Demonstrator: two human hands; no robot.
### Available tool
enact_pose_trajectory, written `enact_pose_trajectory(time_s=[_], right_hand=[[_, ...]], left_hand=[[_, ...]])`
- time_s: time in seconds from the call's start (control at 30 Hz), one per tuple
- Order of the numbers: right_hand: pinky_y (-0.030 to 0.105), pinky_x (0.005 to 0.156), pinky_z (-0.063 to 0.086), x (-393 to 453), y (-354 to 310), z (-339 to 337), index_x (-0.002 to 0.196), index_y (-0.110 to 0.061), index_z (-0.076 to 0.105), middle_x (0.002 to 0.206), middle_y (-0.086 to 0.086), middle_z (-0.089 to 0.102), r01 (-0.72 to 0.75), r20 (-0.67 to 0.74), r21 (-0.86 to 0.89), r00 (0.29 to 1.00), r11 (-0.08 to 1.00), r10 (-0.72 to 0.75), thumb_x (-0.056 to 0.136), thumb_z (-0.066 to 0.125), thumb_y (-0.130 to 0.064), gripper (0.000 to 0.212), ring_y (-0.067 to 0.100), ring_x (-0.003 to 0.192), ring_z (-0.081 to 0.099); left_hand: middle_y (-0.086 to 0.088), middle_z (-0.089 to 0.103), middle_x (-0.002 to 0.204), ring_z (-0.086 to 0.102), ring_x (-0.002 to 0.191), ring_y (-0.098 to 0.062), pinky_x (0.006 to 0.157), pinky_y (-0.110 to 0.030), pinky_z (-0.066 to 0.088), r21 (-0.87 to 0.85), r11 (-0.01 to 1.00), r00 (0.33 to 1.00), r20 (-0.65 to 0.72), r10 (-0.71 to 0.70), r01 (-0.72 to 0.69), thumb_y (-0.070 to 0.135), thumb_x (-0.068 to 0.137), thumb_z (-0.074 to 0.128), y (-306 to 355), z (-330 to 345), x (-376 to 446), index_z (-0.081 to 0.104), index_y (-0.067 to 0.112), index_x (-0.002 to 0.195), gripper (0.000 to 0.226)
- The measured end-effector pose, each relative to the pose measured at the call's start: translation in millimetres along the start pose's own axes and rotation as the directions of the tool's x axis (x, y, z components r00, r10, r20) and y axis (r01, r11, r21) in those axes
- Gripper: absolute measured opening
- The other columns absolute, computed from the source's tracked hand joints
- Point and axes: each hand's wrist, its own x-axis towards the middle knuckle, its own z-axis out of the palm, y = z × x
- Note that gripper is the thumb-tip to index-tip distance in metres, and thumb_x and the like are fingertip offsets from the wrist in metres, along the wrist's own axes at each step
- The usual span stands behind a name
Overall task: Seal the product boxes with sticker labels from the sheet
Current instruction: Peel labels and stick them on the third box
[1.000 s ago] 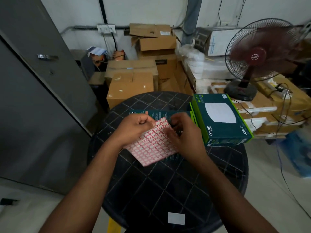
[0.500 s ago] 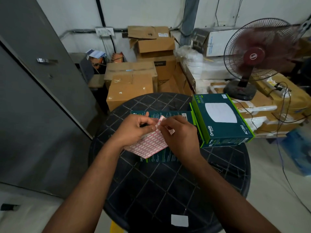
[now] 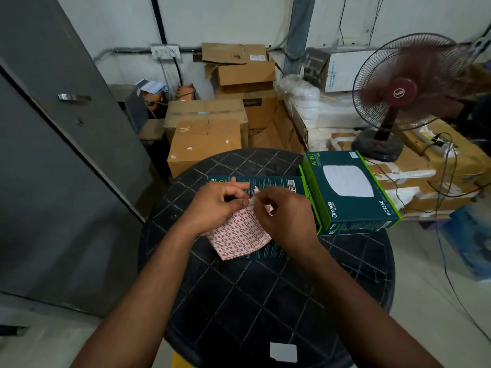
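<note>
Both hands, the left hand (image 3: 215,205) and right hand (image 3: 287,219), pinch the top of the sticker sheet (image 3: 239,237) with curled fingers above a flat box (image 3: 268,183).

sticker sheet (image 3: 240,239): white, red-outlined grid | product box (image 3: 350,192) right of it: dark teal, lime-green edges | table (image 3: 265,301): black lattice | fan (image 3: 405,92): maroon
</note>
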Motion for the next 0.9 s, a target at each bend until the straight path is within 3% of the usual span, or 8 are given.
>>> enact_pose_trajectory(time_s=[0.17, 0.3, 0.37, 0.47, 0.53, 0.63, 0.77, 0.9], right_hand=[[0.03, 0.059, 0.055, 1.4, 5.1, -2.4, 0.095, -0.017, 0.066, 0.082, -0.009, 0.067, -0.063, 0.057, 0.074, 0.997, 0.995, 0.058, 0.094, 0.065, -0.029, 0.011, 0.007, 0.067, 0.062], [0.022, 0.076, 0.05, 8.8, 20.9, -9.3, 0.092, -0.023, 0.07, 0.122, -0.004, 0.058, -0.117, 0.188, 0.169, 0.978, 0.979, 0.084, 0.09, 0.065, -0.034, 0.013, 0.005, 0.098, 0.059], [0.018, 0.071, 0.046, 12.4, 27.8, -17.3, 0.088, -0.024, 0.07, 0.104, -0.012, 0.065, -0.163, 0.292, 0.242, 0.952, 0.957, 0.088, 0.091, 0.07, -0.021, 0.004, 0.001, 0.086, 0.06], [0.014, 0.06, 0.045, 12.4, 34.7, -23.8, 0.082, -0.025, 0.071, 0.074, -0.016, 0.068, -0.244, 0.389, 0.275, 0.913, 0.93, 0.125, 0.091, 0.072, -0.015, 0.014, 0.003, 0.068, 0.062], [0.025, 0.06, 0.051, 8.7, 42.1, -25.1, 0.079, -0.023, 0.073, 0.074, -0.008, 0.071, -0.304, 0.41, 0.295, 0.897, 0.906, 0.167, 0.091, 0.072, -0.016, 0.014, 0.011, 0.066, 0.065], [0.033, 0.064, 0.053, -5.6, 64.8, -30.3, 0.079, -0.017, 0.075, 0.074, 0.002, 0.073, -0.4, 0.464, 0.299, 0.854, 0.867, 0.234, 0.089, 0.071, -0.019, 0.01, 0.021, 0.069, 0.068], [0.02, 0.061, 0.046, -43.1, 122.3, -37.9, 0.073, -0.025, 0.071, 0.067, -0.006, 0.068, -0.523, 0.512, 0.079, 0.752, 0.849, 0.415, 0.088, 0.07, -0.02, 0.016, -0.002, 0.059, 0.06], [0.02, 0.053, 0.049, -98.3, 190.1, -37.1, 0.076, -0.021, 0.071, 0.061, -0.003, 0.067, -0.695, 0.526, -0.173, 0.534, 0.698, 0.662, 0.093, 0.066, -0.015, 0.018, 0.006, 0.052, 0.061]], left_hand=[[0.006, 0.06, 0.141, 0.039, 0.137, -0.003, 0.115, -0.036, 0.027, 0.012, 1.0, 1.0, 0.011, 0.004, -0.004, 0.016, 0.092, 0.069, 1.7, -1.3, 2.0, 0.074, 0.031, 0.088, 0.017], [0.005, 0.061, 0.14, 0.041, 0.142, -0.009, 0.117, -0.038, 0.028, -0.024, 1.0, 1.0, 0.015, 0.005, -0.005, 0.015, 0.091, 0.07, -0.8, -1.9, 3.8, 0.074, 0.027, 0.089, 0.013], [0.004, 0.061, 0.141, 0.04, 0.142, -0.009, 0.118, -0.04, 0.028, -0.026, 1.0, 1.0, 0.022, -0.001, 0.001, 0.014, 0.092, 0.069, -1.9, -2.7, 4.7, 0.074, 0.024, 0.092, 0.011], [0.003, 0.059, 0.142, 0.037, 0.145, -0.011, 0.118, -0.036, 0.024, 0.002, 1.0, 1.0, 0.02, 0.01, -0.01, 0.017, 0.092, 0.069, -0.3, -1.2, 5.7, 0.074, 0.026, 0.096, 0.011], [0.004, 0.057, 0.145, 0.031, 0.148, -0.012, 0.116, -0.033, 0.021, 0.057, 0.998, 0.999, -0.005, 0.041, -0.041, 0.023, 0.093, 0.069, -0.6, 4.6, 6.2, 0.073, 0.028, 0.106, 0.014], [0.002, 0.049, 0.151, 0.027, 0.15, -0.019, 0.12, -0.044, 0.024, 0.222, 0.972, 0.994, -0.052, 0.095, -0.081, 0.042, 0.093, 0.066, -7.4, 21.1, 6.7, 0.054, 0.031, 0.137, 0.046], [0.001, 0.015, 0.168, 0.002, 0.156, -0.02, 0.125, -0.045, -0.006, 0.635, 0.762, 0.98, -0.038, 0.194, -0.126, 0.059, 0.091, 0.059, -26.1, 48.7, 6.9, 0.017, 0.022, 0.159, 0.087], [-0.006, 0.008, 0.169, 0.001, 0.156, -0.029, 0.125, -0.052, -0.004, 0.792, 0.601, 0.972, -0.041, 0.232, -0.11, 0.056, 0.085, 0.067, -33.5, 61.6, 6.6, 0.007, 0.014, 0.16, 0.104]])
